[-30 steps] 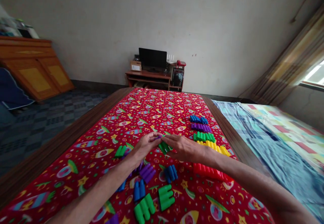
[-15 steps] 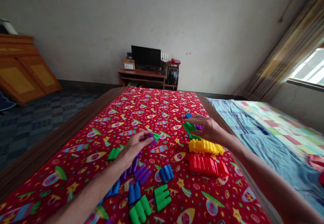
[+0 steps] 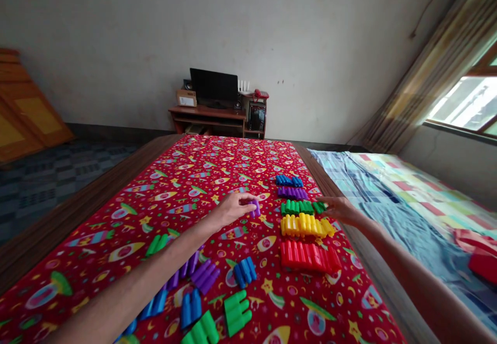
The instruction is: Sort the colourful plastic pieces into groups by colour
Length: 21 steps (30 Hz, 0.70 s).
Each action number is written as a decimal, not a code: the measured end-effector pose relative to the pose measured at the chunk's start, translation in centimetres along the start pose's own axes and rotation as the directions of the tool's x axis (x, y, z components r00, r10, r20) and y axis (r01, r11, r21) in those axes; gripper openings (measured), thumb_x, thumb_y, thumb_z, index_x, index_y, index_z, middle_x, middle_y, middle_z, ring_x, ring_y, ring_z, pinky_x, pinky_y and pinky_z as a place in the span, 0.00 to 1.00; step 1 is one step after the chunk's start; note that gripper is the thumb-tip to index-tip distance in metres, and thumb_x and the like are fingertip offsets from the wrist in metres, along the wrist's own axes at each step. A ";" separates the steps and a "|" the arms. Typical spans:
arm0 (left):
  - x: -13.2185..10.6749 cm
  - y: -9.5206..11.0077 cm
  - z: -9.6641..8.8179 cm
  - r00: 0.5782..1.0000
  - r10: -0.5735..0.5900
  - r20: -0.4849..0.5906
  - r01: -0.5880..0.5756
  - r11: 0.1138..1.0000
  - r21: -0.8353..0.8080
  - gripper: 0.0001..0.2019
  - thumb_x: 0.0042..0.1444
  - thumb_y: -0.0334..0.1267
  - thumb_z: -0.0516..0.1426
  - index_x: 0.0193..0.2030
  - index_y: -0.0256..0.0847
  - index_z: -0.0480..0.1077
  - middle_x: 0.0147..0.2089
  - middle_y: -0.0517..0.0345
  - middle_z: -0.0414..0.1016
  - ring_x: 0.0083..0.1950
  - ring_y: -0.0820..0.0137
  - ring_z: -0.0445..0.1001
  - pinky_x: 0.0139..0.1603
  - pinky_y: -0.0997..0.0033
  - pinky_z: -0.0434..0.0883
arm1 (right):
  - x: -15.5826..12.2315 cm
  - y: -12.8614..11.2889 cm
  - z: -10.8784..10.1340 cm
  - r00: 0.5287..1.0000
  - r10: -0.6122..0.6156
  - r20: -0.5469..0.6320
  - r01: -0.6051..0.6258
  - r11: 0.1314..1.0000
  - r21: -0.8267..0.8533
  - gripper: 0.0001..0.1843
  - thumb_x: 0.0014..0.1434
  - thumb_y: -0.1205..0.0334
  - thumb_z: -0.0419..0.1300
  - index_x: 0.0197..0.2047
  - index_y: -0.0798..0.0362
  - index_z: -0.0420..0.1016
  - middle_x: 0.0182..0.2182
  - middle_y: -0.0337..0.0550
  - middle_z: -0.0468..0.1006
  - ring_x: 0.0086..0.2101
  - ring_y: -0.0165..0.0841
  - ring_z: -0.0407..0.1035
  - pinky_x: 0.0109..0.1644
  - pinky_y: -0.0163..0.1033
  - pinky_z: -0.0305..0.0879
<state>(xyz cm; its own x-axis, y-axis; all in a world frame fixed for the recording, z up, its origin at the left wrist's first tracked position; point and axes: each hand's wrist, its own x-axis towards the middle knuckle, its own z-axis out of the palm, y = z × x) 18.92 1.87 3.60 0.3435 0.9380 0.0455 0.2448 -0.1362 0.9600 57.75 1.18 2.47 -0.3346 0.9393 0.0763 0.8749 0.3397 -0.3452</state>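
Observation:
My left hand (image 3: 235, 210) pinches a purple toy block (image 3: 255, 209) above the middle of the cloth. At the right end of a green block row (image 3: 297, 208), my right hand (image 3: 340, 210) has its fingertips on a green toy block (image 3: 319, 207). Behind that row lie a purple row (image 3: 292, 193) and a blue row (image 3: 289, 181). A yellow row (image 3: 306, 225) and a red row (image 3: 309, 256) lie in front. Nearer to me are loose blocks: a purple one (image 3: 205, 276), a blue one (image 3: 245, 272) and a green one (image 3: 237, 313). My left forearm covers part of the loose pile.
A red patterned cloth (image 3: 217, 168) covers the brown-edged table. To the right is a bed (image 3: 388, 199) with a blue and checked cover. Against the far wall stands a desk (image 3: 207, 112) with a monitor (image 3: 214, 86). A wooden cabinet (image 3: 31, 105) is at the left.
My right hand has brought the green block down to the right end of the green row, uncovering the rows behind. My left hand has moved right with the purple block. The view has turned slightly.

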 end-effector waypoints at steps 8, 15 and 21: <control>-2.3 -2.0 -1.7 0.986 -0.111 -0.120 0.090 0.982 -0.169 0.25 0.34 0.49 0.69 0.34 0.41 0.63 0.28 0.64 0.74 0.31 0.68 0.76 0.37 0.67 0.71 | 0.7 -2.6 -2.4 0.996 -0.081 -0.026 0.081 0.997 -0.009 0.22 0.60 0.55 0.56 0.54 0.56 0.76 0.34 0.51 0.83 0.31 0.40 0.78 0.35 0.39 0.70; -2.9 0.1 0.9 0.991 -0.134 -0.008 0.126 0.948 -0.291 0.29 0.37 0.51 0.70 0.43 0.41 0.64 0.30 0.63 0.76 0.32 0.68 0.77 0.36 0.69 0.69 | 1.2 -16.2 -1.1 0.808 -0.576 -0.124 0.584 0.811 0.038 0.24 0.62 0.58 0.58 0.61 0.50 0.67 0.54 0.54 0.75 0.51 0.42 0.72 0.51 0.47 0.71; -3.4 0.8 2.5 0.996 -0.085 0.025 0.088 0.908 -0.410 0.31 0.37 0.48 0.70 0.45 0.40 0.64 0.31 0.62 0.77 0.34 0.66 0.78 0.37 0.69 0.71 | 1.3 -21.3 1.1 0.765 -0.644 -0.021 0.643 0.765 -0.046 0.22 0.63 0.68 0.56 0.60 0.55 0.66 0.49 0.56 0.77 0.45 0.40 0.74 0.46 0.44 0.72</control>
<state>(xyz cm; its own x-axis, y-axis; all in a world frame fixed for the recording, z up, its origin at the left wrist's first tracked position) 20.23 -2.24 3.55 0.3438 0.9381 -0.0431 -0.1197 0.0893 0.9888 38.26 -4.89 8.93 -0.8118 0.5008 0.3003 0.4705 0.8656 -0.1716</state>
